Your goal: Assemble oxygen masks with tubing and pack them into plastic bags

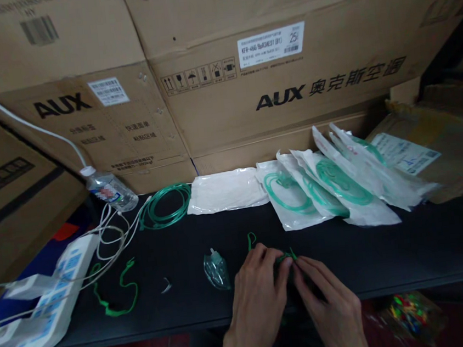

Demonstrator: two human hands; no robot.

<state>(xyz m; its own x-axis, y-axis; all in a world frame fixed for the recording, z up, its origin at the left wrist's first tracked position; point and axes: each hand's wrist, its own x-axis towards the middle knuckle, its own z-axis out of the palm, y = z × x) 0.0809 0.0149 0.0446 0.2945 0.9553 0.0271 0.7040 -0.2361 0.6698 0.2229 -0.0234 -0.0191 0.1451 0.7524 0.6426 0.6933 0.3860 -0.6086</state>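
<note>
Both hands meet near the front edge of the black table, pinching a thin green elastic strap (252,241) between their fingertips. My left hand (259,281) is closed on it, and a loop of the strap sticks out behind the knuckles. Closed as well, my right hand (327,296) grips the strap close by, where a short green end points up. The fingers hide most of the strap. Left of my hands lies a clear green oxygen mask (216,270). Farther left, a second green strap (132,286) lies in a loose curve, with a small clear scrap (166,285) beside it.
Coiled green tubing (170,222) and a white packet (227,190) lie along the back, with several packaged tubing sets (302,218) to their right. A power strip (68,290), cables and a plastic bottle (111,190) occupy the left. Large cardboard boxes (217,114) stand behind.
</note>
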